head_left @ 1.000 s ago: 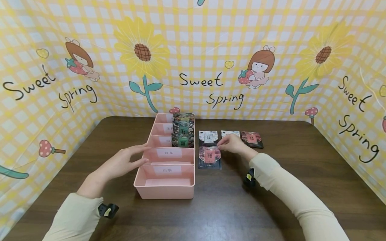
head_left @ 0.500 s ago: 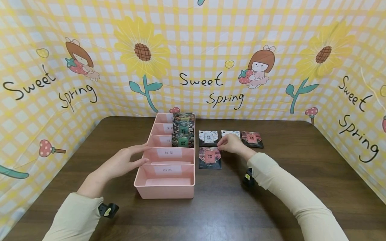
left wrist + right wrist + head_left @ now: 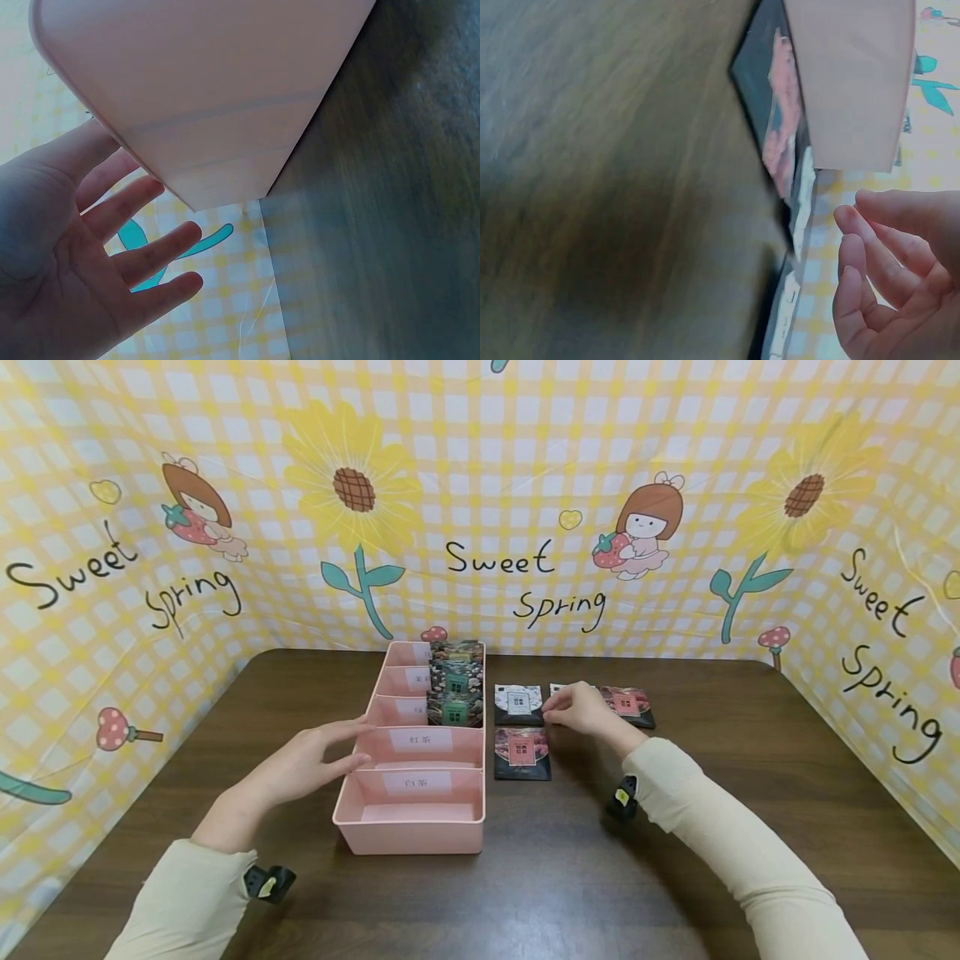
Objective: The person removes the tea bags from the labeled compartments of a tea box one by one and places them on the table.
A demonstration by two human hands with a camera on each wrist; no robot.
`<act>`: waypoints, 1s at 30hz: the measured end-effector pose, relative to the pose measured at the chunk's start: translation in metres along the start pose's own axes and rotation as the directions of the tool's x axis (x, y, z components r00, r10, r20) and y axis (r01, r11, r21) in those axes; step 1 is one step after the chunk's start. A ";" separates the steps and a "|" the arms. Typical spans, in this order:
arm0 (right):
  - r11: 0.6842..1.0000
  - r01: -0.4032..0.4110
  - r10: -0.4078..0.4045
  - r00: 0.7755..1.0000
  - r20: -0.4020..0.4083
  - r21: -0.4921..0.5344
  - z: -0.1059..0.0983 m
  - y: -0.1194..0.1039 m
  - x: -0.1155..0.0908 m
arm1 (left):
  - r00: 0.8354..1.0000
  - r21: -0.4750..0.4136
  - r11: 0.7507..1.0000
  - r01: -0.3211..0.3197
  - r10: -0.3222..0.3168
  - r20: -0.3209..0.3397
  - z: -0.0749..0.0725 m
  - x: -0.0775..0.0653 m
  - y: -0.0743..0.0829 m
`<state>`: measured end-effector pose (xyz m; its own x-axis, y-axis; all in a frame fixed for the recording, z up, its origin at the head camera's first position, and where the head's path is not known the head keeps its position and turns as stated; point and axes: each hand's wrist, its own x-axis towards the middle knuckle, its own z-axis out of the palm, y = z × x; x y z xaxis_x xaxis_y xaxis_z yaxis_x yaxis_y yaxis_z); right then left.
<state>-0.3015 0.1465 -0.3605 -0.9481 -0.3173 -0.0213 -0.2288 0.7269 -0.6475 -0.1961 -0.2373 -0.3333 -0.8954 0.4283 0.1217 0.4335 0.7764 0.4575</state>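
Observation:
A pink divided box (image 3: pixel 408 838) with paper labels stands left of centre. My left hand (image 3: pixel 300 768) rests lightly at its left rim, fingers mostly straight; in the left wrist view the lower fingers (image 3: pixel 161 247) hang free beside the wall. My right hand (image 3: pixel 585 714) hovers over the sachets on the right, thumb and index tips close together, other fingers loosely bent; the right wrist view shows nothing between them. Just left of it lie a white-topped tea sachet (image 3: pixel 518 703) and, in front, a pink-labelled tea sachet (image 3: pixel 522 752). Another white-topped sachet (image 3: pixel 562 688) is partly hidden behind the right hand.
A red-labelled tea sachet (image 3: pixel 630 703) lies right of the right hand. Green-labelled sachets (image 3: pixel 456 708) stand in the box's rear compartments. A yellow checked cloth (image 3: pixel 487 468) walls the back and sides of the dark wooden table (image 3: pixel 555 877).
The pink-labelled sachet has settled flat on the table, and my right hand has let go of its top corner and lifted slightly away. My left hand stays at the box rim.

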 end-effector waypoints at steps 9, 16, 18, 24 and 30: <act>0.998 0.044 -0.044 0.999 -0.019 0.037 -0.006 -0.009 -0.008 | 1.000 -0.003 1.000 0.007 -0.007 0.010 -0.001 0.001 0.000; 0.994 0.089 -0.087 0.996 -0.035 0.059 -0.009 -0.015 -0.015 | 1.000 -0.010 1.000 0.019 -0.019 0.020 -0.001 0.000 0.000; 0.992 0.102 -0.100 0.994 -0.035 0.067 -0.010 -0.017 -0.017 | 1.000 -0.011 1.000 0.019 -0.019 0.021 -0.001 0.000 0.001; 0.984 0.157 -0.154 0.987 -0.042 0.083 -0.014 -0.028 -0.024 | 1.000 -0.010 1.000 0.017 -0.017 0.020 -0.002 0.000 0.001; 0.979 0.191 -0.187 0.981 -0.057 0.076 -0.016 -0.041 -0.029 | 1.000 -0.010 1.000 0.016 -0.016 0.017 -0.001 0.000 0.001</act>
<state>-0.2680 0.1357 -0.3214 -0.8994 -0.4127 0.1439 -0.3884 0.6040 -0.6959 -0.1959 -0.2371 -0.3316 -0.9003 0.4237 0.0995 0.4181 0.7782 0.4686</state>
